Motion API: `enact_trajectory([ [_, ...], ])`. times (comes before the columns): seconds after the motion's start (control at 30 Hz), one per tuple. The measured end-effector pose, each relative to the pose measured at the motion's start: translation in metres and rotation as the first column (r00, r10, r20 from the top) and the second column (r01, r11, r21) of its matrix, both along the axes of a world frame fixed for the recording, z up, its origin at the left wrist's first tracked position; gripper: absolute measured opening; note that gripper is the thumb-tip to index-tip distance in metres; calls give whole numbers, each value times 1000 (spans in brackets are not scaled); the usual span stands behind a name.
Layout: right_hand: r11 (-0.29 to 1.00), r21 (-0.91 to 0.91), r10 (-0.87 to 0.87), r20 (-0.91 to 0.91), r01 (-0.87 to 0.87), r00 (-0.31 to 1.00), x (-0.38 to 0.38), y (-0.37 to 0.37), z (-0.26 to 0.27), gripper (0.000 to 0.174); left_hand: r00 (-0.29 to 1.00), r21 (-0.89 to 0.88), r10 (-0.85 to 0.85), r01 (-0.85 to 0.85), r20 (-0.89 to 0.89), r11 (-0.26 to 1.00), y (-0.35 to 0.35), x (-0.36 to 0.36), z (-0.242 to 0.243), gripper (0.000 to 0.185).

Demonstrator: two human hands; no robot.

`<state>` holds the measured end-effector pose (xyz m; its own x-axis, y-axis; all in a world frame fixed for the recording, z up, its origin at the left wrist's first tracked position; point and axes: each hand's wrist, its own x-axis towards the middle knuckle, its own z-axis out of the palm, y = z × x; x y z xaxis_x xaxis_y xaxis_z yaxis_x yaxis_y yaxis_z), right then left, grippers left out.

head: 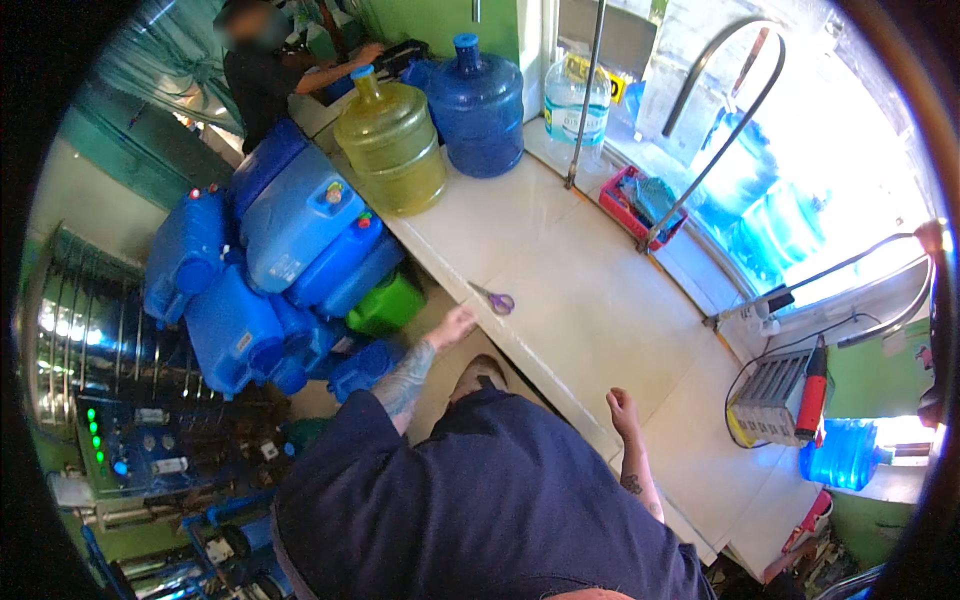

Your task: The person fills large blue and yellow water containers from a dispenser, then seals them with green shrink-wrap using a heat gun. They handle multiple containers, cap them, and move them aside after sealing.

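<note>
My left hand is at the front edge of the white tiled counter, close to a pair of scissors with purple handles. The scissors lie on the counter by that edge, apart from my fingers. Over the counter further right hangs my right hand, its fingers curled. Nothing shows in either hand, but the inside of each is hidden. At the counter's far left stand a yellowish water bottle and a large blue water bottle, both upright with blue caps.
Stacked blue jerrycans and a green container crowd the left. A red basket sits beside metal rails by the window. A heat gun rests against a grey box. Another person stands at the far end.
</note>
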<state>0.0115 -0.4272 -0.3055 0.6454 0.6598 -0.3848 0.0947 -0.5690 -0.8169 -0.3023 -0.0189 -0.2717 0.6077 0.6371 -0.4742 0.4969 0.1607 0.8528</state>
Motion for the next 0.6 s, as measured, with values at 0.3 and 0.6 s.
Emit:
enact_trajectory([
  [0.3,996,60,-72,139,64,988,-7,191,91,40,786,721,186,-615,589,319,379,35,213,86],
  [0.6,875,286,366,138,-391,920,-87,407,223,40,945,730,98,-306,313,611,476,41,282,70],
])
